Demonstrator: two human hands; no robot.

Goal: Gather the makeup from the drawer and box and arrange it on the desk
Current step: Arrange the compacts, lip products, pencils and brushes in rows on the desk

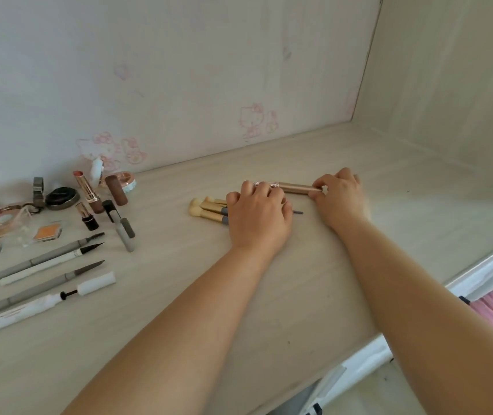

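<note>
On the pale wooden desk [269, 295] a rose-gold tube [294, 187] lies flat, pointing left to right. My right hand [339, 197] pinches its right end, and the fingertips of my left hand [258, 217] hold its patterned left end. Under my left palm lie several gold-handled makeup brushes [209, 209], their cream heads sticking out to the left. A dark thin tip [297, 212] pokes out to the right of my left hand.
Makeup is laid out at the desk's left: open lipsticks [88, 190], eyeliner and brow pens [47, 259], a mascara wand [42, 304], eyeshadow pans [46, 232], compacts [61, 198]. A wall stands behind, a side panel [448, 85] at the right.
</note>
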